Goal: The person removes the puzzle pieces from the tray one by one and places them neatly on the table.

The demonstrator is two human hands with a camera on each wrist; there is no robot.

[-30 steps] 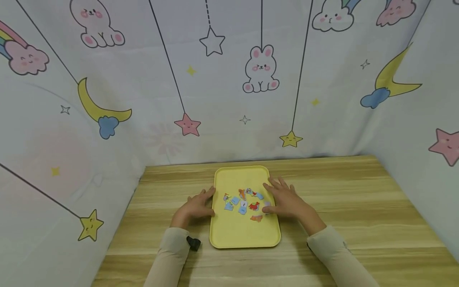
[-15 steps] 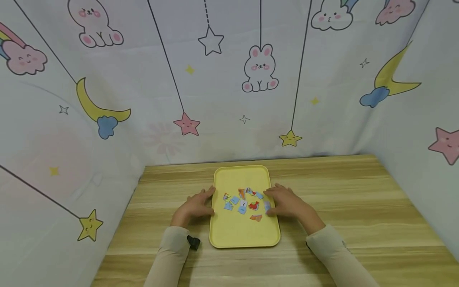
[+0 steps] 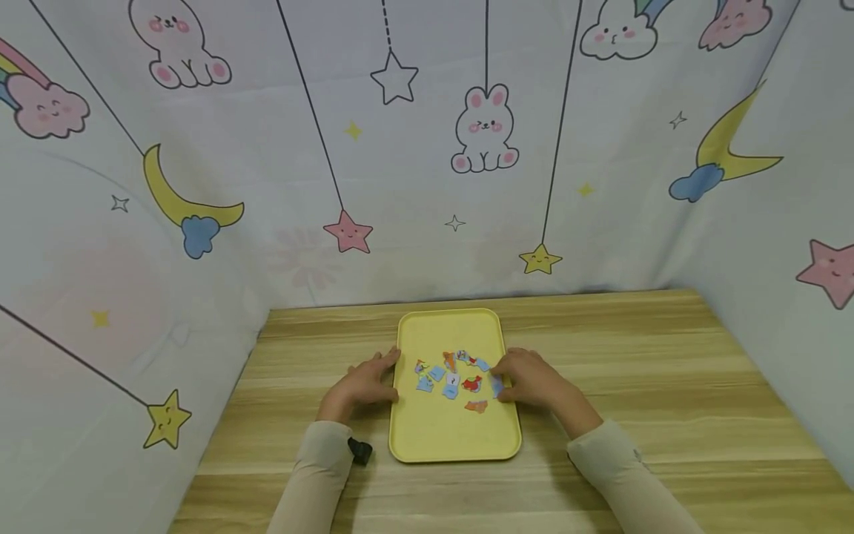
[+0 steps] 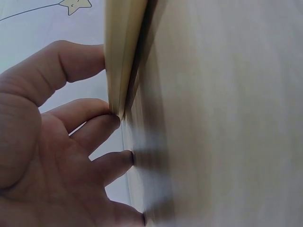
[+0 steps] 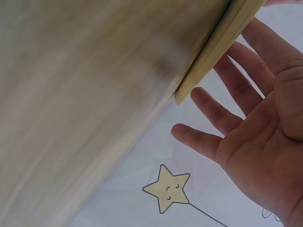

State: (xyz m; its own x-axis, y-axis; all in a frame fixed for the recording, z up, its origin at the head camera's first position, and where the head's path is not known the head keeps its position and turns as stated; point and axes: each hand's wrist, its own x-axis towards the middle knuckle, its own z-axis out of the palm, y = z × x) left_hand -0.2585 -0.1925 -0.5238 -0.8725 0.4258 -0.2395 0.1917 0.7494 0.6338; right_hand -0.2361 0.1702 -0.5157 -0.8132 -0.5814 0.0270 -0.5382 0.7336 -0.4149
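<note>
Working w/ small printed pcs (image 3: 451, 386) on a yellow tray (image 3: 454, 434), the person looks to be early on, judging by the layout: pcs lie loose across the tray's middle, some apart, some touching or overlapping, w/ no finished picture visible; nothing looks done bar having them on the tray, so prob. most of the handling of single pcs is left. Tray sits flat on the wood table (image 3: 233, 445). L hand (image 3: 360, 382) is at its left rim, fingers spread, thumb & a fingertip or two against the tray's side; no pc in it that I can see. R hand (image 3: 534, 382) is at the right rim, thumb & index reaching over it w/ a gap between, other fingers spread outside; pale blue pc (image 3: 497, 385) lies by that rim betw. the two tips, partly covered. Can't tell if either tip presses on it; no pinch shows. Red pc (image 3: 471, 383) is left of that, orange pc (image 3: 477, 406) on its own at the group's near side. Hard to make out: prints on most pcs (too small) & exact count, since some overlap. Wrist views get mainly table & tray edge, no pcs; R thumb & index tips are lost past that edge. Black item (image 3: 360, 452) by L cuff is too dark to ID; forearms are cut off on the near side.
</note>
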